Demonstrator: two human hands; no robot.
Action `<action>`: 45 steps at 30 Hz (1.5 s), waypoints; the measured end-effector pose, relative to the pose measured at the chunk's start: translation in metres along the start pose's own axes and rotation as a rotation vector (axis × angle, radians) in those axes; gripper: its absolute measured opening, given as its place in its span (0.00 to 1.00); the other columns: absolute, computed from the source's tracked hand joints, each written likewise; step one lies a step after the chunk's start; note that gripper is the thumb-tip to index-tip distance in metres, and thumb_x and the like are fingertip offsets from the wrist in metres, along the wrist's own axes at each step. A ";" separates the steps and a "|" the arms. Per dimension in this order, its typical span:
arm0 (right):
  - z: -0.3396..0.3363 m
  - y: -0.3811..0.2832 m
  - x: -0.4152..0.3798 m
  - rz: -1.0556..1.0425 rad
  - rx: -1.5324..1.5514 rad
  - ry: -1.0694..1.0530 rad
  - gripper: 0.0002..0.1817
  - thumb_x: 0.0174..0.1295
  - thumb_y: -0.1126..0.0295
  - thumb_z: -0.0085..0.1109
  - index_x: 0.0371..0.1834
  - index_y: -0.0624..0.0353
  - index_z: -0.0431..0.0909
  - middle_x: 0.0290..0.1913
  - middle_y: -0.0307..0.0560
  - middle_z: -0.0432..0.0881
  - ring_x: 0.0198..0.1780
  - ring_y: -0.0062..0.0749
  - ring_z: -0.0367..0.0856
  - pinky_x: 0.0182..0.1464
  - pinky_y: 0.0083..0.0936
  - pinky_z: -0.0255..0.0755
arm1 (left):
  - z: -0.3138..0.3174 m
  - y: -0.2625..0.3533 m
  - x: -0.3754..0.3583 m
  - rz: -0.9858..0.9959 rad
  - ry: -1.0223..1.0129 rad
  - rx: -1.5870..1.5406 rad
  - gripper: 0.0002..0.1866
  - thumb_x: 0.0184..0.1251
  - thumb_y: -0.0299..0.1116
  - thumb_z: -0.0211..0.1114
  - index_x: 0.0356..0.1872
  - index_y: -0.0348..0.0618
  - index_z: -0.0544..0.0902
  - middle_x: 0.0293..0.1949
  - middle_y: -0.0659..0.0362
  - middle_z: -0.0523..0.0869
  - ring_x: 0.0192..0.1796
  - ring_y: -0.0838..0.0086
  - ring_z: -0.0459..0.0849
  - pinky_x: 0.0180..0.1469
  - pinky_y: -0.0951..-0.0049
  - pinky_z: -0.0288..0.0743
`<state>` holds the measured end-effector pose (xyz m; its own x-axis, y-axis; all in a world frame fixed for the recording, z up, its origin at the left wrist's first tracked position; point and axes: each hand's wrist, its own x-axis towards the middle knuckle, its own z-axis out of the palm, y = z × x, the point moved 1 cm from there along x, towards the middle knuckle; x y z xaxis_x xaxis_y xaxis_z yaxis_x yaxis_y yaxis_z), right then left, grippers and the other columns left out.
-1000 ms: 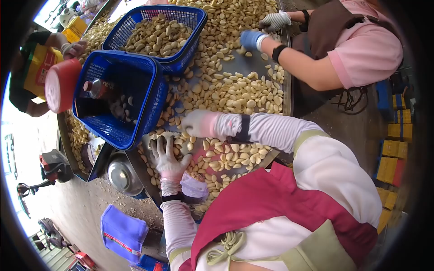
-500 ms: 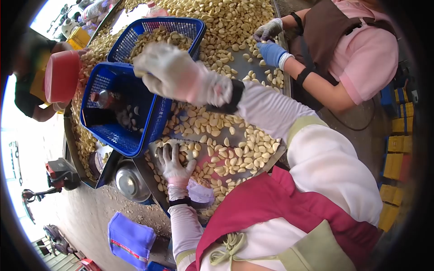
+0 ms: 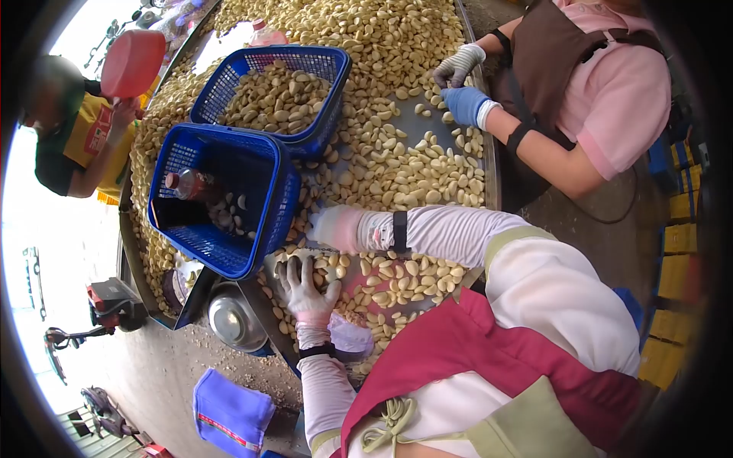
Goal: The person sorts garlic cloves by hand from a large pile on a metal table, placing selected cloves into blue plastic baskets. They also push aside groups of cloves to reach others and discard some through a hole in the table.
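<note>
My left hand, in a pale glove, rests low on the metal table with its fingers spread over some pale garlic cloves. My right hand, gloved too, is down among cloves just right of the front blue basket; its fingers are blurred and partly hidden. Inside that tilted basket lie a clear bottle with a reddish cap, something dark and a few cloves. Behind it, a second blue basket holds a heap of browner cloves. A crumpled lilac piece lies beside my left wrist.
Cloves cover much of the table. At the right, a co-worker's gloved hands handle cloves over the table's edge. Another person at the left raises a red basin. A metal bowl and a purple cloth are near the lower left.
My right hand has come down from above the baskets to the cloves beside the front basket. My left hand stays spread on the table. The person at the left has lifted the red basin higher.
</note>
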<state>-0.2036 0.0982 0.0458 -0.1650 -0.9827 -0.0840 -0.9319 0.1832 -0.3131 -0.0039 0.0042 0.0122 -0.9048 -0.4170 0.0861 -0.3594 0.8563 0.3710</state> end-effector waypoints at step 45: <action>-0.176 0.101 -0.017 0.296 0.006 0.802 0.11 0.60 0.71 0.65 0.46 0.58 0.86 0.45 0.54 0.85 0.48 0.47 0.86 0.56 0.38 0.82 | 0.001 0.001 0.003 0.005 0.063 -0.046 0.36 0.51 0.53 0.71 0.62 0.48 0.82 0.70 0.46 0.73 0.75 0.38 0.64 0.74 0.39 0.62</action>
<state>-0.3513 0.1289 0.1818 -0.5824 -0.6152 0.5314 -0.8128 0.4333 -0.3893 -0.0071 0.0040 0.0114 -0.8898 -0.4326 0.1453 -0.3429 0.8439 0.4126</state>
